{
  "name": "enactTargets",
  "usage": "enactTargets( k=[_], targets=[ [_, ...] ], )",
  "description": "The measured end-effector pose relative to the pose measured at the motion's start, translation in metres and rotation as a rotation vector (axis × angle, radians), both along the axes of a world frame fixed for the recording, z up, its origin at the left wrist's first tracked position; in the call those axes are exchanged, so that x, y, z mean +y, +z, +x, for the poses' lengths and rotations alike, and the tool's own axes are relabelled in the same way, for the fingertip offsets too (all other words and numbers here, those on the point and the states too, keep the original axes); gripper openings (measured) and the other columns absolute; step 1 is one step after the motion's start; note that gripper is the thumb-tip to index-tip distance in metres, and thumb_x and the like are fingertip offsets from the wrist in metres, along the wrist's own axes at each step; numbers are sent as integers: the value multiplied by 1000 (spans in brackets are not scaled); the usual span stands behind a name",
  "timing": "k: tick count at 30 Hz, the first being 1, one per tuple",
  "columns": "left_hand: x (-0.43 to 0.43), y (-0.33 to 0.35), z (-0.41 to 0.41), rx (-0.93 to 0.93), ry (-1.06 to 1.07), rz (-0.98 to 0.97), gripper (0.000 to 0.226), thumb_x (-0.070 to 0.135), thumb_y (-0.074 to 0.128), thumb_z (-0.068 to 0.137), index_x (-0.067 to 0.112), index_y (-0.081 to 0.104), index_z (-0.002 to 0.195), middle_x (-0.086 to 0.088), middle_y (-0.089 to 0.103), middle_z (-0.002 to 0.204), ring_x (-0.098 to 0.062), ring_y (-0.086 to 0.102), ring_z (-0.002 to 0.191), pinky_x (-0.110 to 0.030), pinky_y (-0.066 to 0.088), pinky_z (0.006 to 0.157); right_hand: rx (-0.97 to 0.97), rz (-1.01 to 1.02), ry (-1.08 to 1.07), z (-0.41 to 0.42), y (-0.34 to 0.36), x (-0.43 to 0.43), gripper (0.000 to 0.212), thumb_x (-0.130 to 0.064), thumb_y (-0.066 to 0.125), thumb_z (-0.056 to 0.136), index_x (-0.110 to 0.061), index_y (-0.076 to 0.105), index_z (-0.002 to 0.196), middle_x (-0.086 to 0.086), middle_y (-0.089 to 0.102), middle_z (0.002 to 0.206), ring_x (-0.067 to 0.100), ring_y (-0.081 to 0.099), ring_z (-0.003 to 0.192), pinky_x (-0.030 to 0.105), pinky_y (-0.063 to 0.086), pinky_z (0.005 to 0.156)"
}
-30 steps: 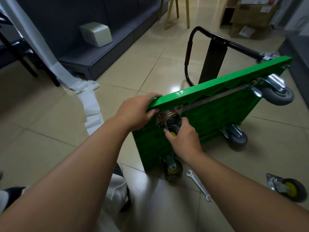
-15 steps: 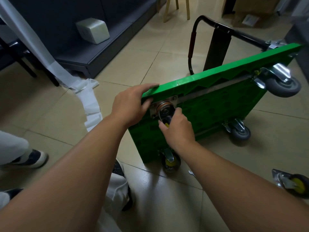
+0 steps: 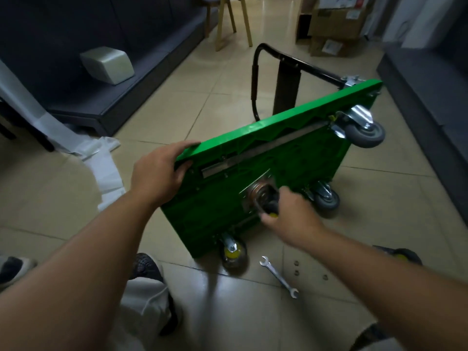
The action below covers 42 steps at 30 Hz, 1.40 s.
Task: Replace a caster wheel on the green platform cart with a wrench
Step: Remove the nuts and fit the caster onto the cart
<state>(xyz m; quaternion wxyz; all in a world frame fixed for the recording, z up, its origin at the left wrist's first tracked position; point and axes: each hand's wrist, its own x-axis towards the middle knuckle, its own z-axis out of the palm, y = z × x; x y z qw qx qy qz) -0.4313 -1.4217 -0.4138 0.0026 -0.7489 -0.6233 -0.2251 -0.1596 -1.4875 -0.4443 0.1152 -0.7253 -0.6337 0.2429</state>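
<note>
The green platform cart [image 3: 298, 153] stands on its long edge on the floor, underside towards me. My left hand [image 3: 158, 173] grips its upper near corner. My right hand [image 3: 288, 216] grips a caster wheel [image 3: 264, 198] with a yellow hub and a metal plate, off its corner mount and in front of the underside. The mount at the upper near corner [image 3: 215, 168] shows a bare slot. A silver open-end wrench [image 3: 278, 276] lies on the tiles below my right forearm. Grey casters [image 3: 364, 130] [image 3: 326, 201] sit on the far end; a yellow-hub caster [image 3: 233, 252] sits at the bottom near corner.
Small bolts [image 3: 296, 268] lie on the tiles beside the wrench. The black folded handle [image 3: 286, 79] props the cart behind. Another loose caster [image 3: 400, 254] peeks past my right arm. My shoes [image 3: 147, 264], white paper [image 3: 101, 158], a dark platform [image 3: 121, 97] and cardboard boxes [image 3: 334, 24] surround the spot.
My right hand has pulled the caster away from the upper near corner and moved it down and to the right across the underside. My left hand keeps its grip on the corner.
</note>
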Motion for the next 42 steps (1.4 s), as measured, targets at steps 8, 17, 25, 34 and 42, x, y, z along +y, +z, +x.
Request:
enactTargets(
  k=[8, 17, 25, 34, 42],
  targets=[
    [-6, 17, 19, 56, -39, -89, 52, 23, 76, 90, 28, 59, 140, -12, 66, 129, -38, 64, 112, -49, 52, 85, -218, 42, -159, 210, 53, 13, 38, -42, 86, 68, -19, 60, 84, 8, 67, 87, 26, 58, 75, 31, 37, 57],
    [-6, 12, 146, 227, -412, 14, 54, 47, 54, 89, 22, 64, 135, -5, 64, 130, -31, 59, 119, -50, 47, 98, -173, -216, -549, 342, -84, -70, 42, -43, 86, 63, -14, 60, 78, 7, 62, 74, 27, 61, 68, 28, 42, 53],
    [-7, -88, 274, 161, -664, -99, 27, 38, 55, 90, 26, 70, 108, 3, 67, 97, -24, 60, 90, -38, 45, 75, -143, -411, -723, 370, -182, -104, 42, -39, 85, 66, -16, 50, 74, 5, 52, 72, 30, 58, 72, 29, 37, 55],
    [-32, -189, 376, 38, -630, -393, 5, 23, 75, 89, 22, 70, 88, 2, 67, 83, -26, 62, 84, -33, 42, 67, -187, -614, -765, 395, -246, -116, 41, -30, 83, 68, -10, 60, 95, 9, 54, 83, 30, 61, 79, 30, 46, 65],
    [-30, -230, 403, 135, -716, -319, 37, 49, 71, 85, 23, 71, 113, 3, 67, 96, -25, 60, 91, -36, 46, 77, -193, -811, -675, 417, -271, -115, 75, -53, 85, 51, -12, 63, 109, 12, 61, 97, 31, 61, 87, 35, 55, 77]
  ],
)
